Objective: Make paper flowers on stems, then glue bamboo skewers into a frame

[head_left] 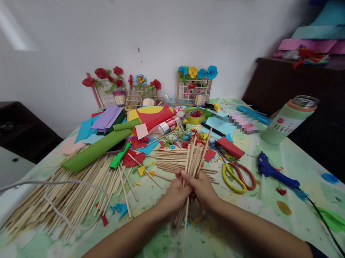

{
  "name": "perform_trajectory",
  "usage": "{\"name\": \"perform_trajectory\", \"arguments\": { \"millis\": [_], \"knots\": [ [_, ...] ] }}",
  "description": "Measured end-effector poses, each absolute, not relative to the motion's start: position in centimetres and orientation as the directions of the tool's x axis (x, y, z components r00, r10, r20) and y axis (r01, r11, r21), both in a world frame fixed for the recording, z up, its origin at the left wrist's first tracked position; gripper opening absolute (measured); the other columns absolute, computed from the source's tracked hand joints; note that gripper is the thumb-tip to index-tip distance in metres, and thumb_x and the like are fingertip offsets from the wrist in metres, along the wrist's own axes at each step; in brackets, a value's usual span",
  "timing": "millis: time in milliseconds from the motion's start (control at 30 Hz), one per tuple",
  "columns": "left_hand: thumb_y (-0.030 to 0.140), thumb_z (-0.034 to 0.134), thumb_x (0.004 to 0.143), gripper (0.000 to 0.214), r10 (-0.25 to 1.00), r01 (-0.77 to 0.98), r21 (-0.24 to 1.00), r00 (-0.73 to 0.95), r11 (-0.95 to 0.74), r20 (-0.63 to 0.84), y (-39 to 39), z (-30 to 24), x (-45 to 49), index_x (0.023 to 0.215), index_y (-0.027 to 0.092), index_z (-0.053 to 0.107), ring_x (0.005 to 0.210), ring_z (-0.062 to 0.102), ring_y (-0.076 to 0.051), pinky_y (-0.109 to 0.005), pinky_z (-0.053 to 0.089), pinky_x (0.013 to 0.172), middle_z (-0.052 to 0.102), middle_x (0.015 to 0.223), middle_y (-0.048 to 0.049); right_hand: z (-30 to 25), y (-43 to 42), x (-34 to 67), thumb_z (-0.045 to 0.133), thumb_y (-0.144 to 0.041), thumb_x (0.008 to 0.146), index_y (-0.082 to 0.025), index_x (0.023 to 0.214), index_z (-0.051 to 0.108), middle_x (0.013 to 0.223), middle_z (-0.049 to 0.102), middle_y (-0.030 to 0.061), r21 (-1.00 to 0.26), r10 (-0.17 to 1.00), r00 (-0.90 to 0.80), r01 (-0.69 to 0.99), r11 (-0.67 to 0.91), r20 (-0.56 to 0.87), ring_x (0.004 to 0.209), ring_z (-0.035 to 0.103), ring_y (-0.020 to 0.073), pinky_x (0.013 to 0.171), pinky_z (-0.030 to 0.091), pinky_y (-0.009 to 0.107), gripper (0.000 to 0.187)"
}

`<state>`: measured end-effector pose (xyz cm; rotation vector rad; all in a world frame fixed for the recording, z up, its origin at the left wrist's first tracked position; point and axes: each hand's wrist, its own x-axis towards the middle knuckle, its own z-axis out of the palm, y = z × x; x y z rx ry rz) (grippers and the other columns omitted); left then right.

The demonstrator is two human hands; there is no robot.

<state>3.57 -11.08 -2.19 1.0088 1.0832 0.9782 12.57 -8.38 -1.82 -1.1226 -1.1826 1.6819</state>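
Observation:
My left hand (pixel 175 195) and my right hand (pixel 203 191) are closed together round a bundle of thin wooden sticks (pixel 195 157), held just above the table. The sticks point away from me toward the top right, and their near ends stick out below my hands toward my body. Under the bundle lies a smaller heap of short sticks (pixel 172 162). A big pile of long sticks (pixel 71 195) is spread out to the left of my hands.
Scissors with yellow and red handles (pixel 237 176) and a blue glue gun (pixel 274 173) lie to the right. A green tumbler (pixel 285 122), a plastic bottle (pixel 164 127), a green paper roll (pixel 96 150), coloured paper sheets and paper-flower frames (pixel 194 87) fill the back. A white cable (pixel 47 187) crosses the left pile.

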Motion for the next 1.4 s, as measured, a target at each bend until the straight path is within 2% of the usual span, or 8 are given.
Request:
{"name": "perform_trajectory", "arguments": {
  "millis": [133, 267, 367, 667, 900, 1033, 1167, 1400],
  "knots": [
    [0.038, 0.051, 0.082, 0.025, 0.975, 0.038, 0.999, 0.222, -0.01, 0.002, -10.5, 0.0, 3.2, 0.09, 0.014, 0.055, 0.053, 0.044, -0.011, -0.022, 0.038, 0.051, 0.049, 0.061, 0.0022, 0.8, -8.2, 13.7, 0.053, -0.048, 0.08, -0.019, 0.09, 0.062, 0.057, 0.05, -0.0038, -0.992, 0.924, -0.376, -0.128, 0.023, 0.07, 0.038, 0.043, 0.0085, 0.035, 0.039, 0.02, 0.032],
    [0.027, 0.049, 0.084, 0.027, 0.887, 0.233, 0.872, 0.286, -0.43, 0.362, -10.0, 2.2, 2.9, 0.106, 0.016, 0.059, 0.099, 0.052, -0.023, -0.037, 0.04, 0.091, 0.059, 0.102, -0.0094, 3.5, -7.7, 14.8, 0.053, -0.039, 0.083, -0.022, 0.08, 0.06, 0.085, 0.062, 0.0043, -0.877, 0.785, -0.396, -0.148, 0.458, 0.476, 0.084, 0.06, 0.0199, 0.08, 0.049, 0.036, 0.018],
    [0.023, 0.043, 0.086, 0.034, 0.837, 0.323, 0.777, 0.301, -0.54, 0.457, -10.1, 1.5, 2.7, 0.118, 0.016, 0.054, 0.118, 0.044, -0.025, -0.04, 0.031, 0.102, 0.055, 0.118, -0.0125, 3.1, -7.7, 15.2, 0.054, -0.034, 0.083, -0.023, 0.076, 0.058, 0.089, 0.064, 0.0053, -0.853, 0.739, -0.471, -0.059, 0.518, 0.481, 0.096, 0.058, 0.0228, 0.092, 0.043, 0.041, 0.014],
    [0.031, 0.056, 0.081, 0.055, 0.894, 0.602, 0.676, 0.395, -0.426, 0.212, -13.2, -2.1, -1.2, 0.133, 0.02, 0.039, 0.126, 0.039, -0.024, -0.041, 0.034, 0.104, 0.047, 0.134, -0.0122, -3.1, -8.2, 13.6, 0.052, -0.04, 0.083, -0.022, 0.079, 0.062, 0.081, 0.068, 0.006, -0.945, 0.868, -0.376, -0.128, 0.3, 0.326, 0.087, 0.063, 0.0238, 0.081, 0.049, 0.039, 0.022],
    [0.03, 0.039, 0.087, 0.027, 0.929, 0.893, 0.438, -0.244, 0.103, 0.278, -15.7, -3.6, -11.2, 0.095, 0.017, 0.062, 0.086, 0.06, -0.021, -0.035, 0.047, 0.08, 0.066, 0.089, -0.009, -3.9, -8.6, 13.3, 0.056, -0.037, 0.082, -0.022, 0.066, 0.047, 0.052, 0.049, -0.0053, -0.9, 0.897, -0.306, -0.396, 0.184, 0.318, 0.049, 0.052, 0.0127, 0.051, 0.045, 0.027, 0.024],
    [0.032, 0.035, 0.086, 0.034, 0.848, 0.882, 0.267, -0.455, 0.388, 0.271, -17.5, -3.9, -16.7, 0.092, 0.014, 0.063, 0.087, 0.061, -0.023, -0.033, 0.045, 0.079, 0.066, 0.092, -0.0108, -4.5, -8.8, 13.3, 0.054, -0.034, 0.084, -0.021, 0.07, 0.048, 0.055, 0.049, -0.0046, -0.902, 0.889, -0.307, -0.374, 0.217, 0.341, 0.05, 0.051, 0.0119, 0.053, 0.044, 0.027, 0.02],
    [0.033, 0.035, 0.085, 0.034, 0.885, 0.882, 0.195, -0.454, 0.429, 0.107, -18.4, -3.8, -18.5, 0.084, 0.016, 0.064, 0.086, 0.061, -0.023, -0.03, 0.044, 0.074, 0.068, 0.086, -0.0096, -4.3, -9.1, 12.8, 0.054, -0.035, 0.084, -0.022, 0.072, 0.046, 0.053, 0.047, -0.006, -0.881, 0.917, -0.198, -0.406, 0.244, 0.345, 0.047, 0.048, 0.0113, 0.05, 0.041, 0.025, 0.019],
    [0.036, 0.037, 0.083, 0.031, 0.897, 0.89, 0.209, -0.432, 0.406, 0.099, -17.7, -3.6, -18.2, 0.079, 0.018, 0.062, 0.083, 0.062, -0.021, -0.027, 0.042, 0.068, 0.067, 0.085, -0.0085, -4.5, -8.9, 13.3, 0.052, -0.035, 0.085, -0.021, 0.068, 0.046, 0.054, 0.048, -0.0045, -0.901, 0.902, -0.264, -0.365, 0.236, 0.343, 0.05, 0.049, 0.0121, 0.053, 0.041, 0.027, 0.022]
  ]
}}
